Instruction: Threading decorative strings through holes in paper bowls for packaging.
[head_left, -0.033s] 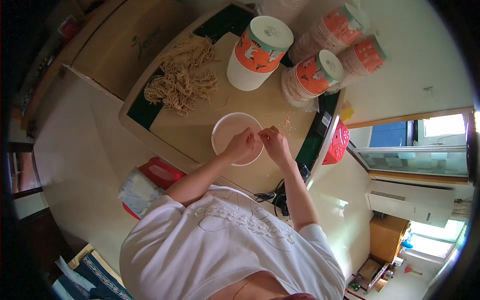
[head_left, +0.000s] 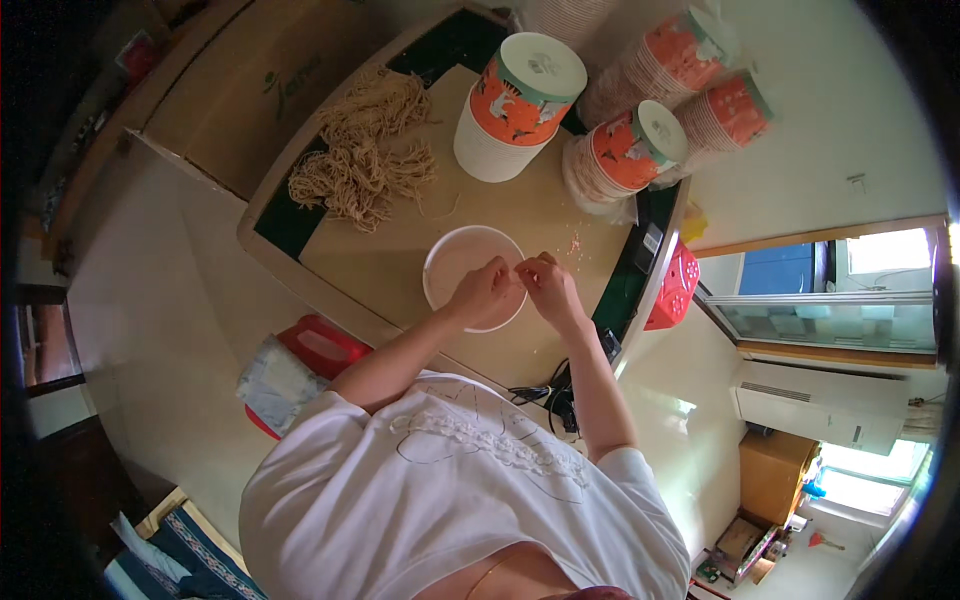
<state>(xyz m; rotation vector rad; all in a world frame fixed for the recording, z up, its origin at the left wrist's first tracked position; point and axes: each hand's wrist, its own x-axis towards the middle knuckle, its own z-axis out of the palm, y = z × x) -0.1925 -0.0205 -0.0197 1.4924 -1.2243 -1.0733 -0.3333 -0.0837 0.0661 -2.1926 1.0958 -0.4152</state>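
Note:
A white round bowl [head_left: 452, 262] stands on the tan tabletop [head_left: 520, 215]. Both my hands hover over its right side. My left hand [head_left: 483, 290] and my right hand [head_left: 548, 283] meet fingertip to fingertip, pinching a small pale piece [head_left: 516, 266] too small to identify. A heap of dry tan noodles [head_left: 360, 155] lies on the table's far left part. Small pinkish crumbs [head_left: 574, 243] lie just right of the bowl.
Stacks of orange paper cups in plastic wrap stand at the back: a large one [head_left: 515, 95], another [head_left: 625, 150] and two more [head_left: 700, 75] against the wall. A red stool [head_left: 675, 290] stands right of the table. A red box [head_left: 320, 345] sits on the floor to the left.

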